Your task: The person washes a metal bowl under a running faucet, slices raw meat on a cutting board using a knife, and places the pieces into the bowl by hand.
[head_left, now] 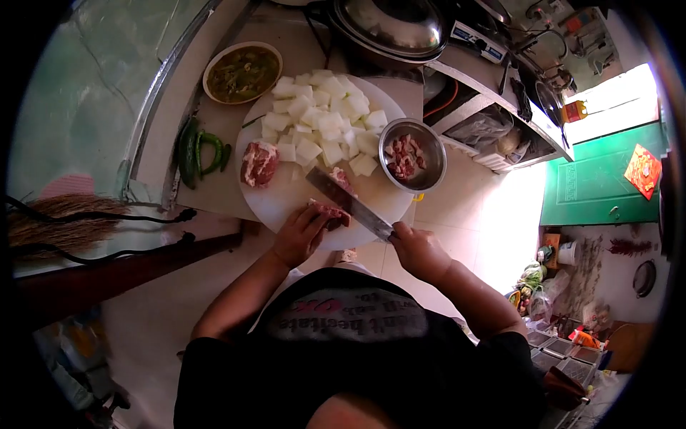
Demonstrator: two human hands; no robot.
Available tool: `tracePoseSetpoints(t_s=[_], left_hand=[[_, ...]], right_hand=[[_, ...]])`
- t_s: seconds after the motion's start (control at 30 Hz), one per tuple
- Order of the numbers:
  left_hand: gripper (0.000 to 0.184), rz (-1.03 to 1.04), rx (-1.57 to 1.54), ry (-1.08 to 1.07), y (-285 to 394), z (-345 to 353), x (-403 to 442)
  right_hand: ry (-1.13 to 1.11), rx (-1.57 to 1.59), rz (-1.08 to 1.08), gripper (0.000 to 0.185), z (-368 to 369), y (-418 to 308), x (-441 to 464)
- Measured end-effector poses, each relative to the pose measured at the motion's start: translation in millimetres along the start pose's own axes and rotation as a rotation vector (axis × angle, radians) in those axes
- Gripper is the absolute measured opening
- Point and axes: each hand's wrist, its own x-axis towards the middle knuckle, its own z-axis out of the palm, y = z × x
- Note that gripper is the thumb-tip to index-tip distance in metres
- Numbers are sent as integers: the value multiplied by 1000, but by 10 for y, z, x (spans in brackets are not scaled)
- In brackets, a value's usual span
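Observation:
My right hand (418,250) is closed round the handle of a cleaver (350,204), its blade slanting up and left over the round white cutting board (264,211). Under my left hand (299,236) a piece of raw meat (334,216) is held against the board, beside the blade. A cut bit of meat (343,179) lies on the blade's far side. Farther left sits a larger chunk of meat (260,164). Pale cut vegetable pieces (321,118) are heaped across the back of the board. At the board's right edge stands a metal bowl (439,159) with sliced meat inside.
Behind the board to the left is a bowl of greenish food (243,71); several green peppers (204,154) lie nearer. A lidded wok (389,32) stands at the back. Shelves (493,107) are on the right, and a straw broom (64,222) is at far left.

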Motion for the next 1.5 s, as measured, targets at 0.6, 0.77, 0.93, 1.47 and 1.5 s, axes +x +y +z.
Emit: tracePoseSetpoints(t_s=[0.6, 0.77, 0.93, 1.47, 1.5], left_hand=[[27, -380, -79, 70, 123, -26, 182], [26, -1061, -647, -84, 13, -182, 345], [34, -709, -74, 102, -53, -147, 235], [32, -25, 75, -66, 1, -47, 162], [32, -26, 30, -65, -19, -12, 161]], right_hand=[[115, 223, 153, 14, 78, 41, -62], [118, 213, 204, 15, 61, 73, -74], [128, 229, 180, 14, 51, 50, -68], [-19, -192, -74, 20, 157, 81, -79], [-25, -195, -75, 20, 141, 87, -102]])
